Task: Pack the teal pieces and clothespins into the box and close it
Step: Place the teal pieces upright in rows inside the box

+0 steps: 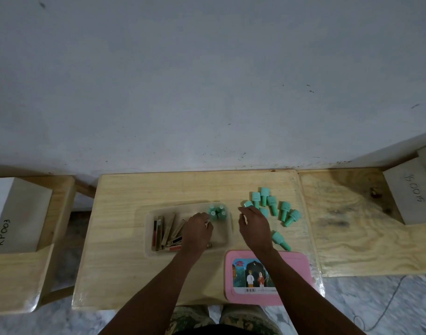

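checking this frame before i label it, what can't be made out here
Head view only:
- Lid picture and print: right forearm crosses it; print too small.
- Box near side and some clothespins: left hand covers them.
- Embossed marks on the teal pieces: too small.
- Right hand fingertips: whether they hold a piece is unclear.
- Left hand's grip: unclear from above.

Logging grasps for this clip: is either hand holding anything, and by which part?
Left hand in the box: grip hidden, cannot tell. Right hand reaches at a teal piece; no hold visible.
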